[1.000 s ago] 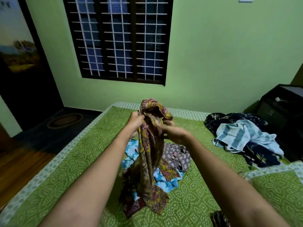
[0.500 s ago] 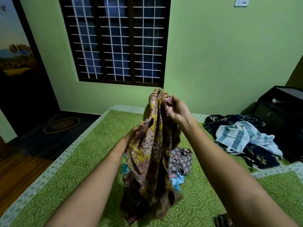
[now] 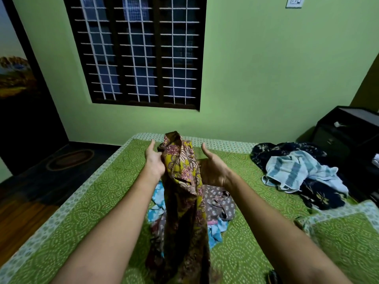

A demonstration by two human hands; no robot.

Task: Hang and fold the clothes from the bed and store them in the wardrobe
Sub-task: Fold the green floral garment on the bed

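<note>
A floral garment (image 3: 182,173) hangs upright over a green bed (image 3: 82,212), between two raised hands. The left hand (image 3: 154,160) is against it, fingers hidden behind the cloth, grip impossible to tell. The right hand (image 3: 214,169) is spread loose beside it. The bed holds a clothes pile (image 3: 221,203) beneath and a striped towel (image 3: 295,173) at right.

Right hand (image 3: 213,167) has released the floral garment (image 3: 182,173).
</note>
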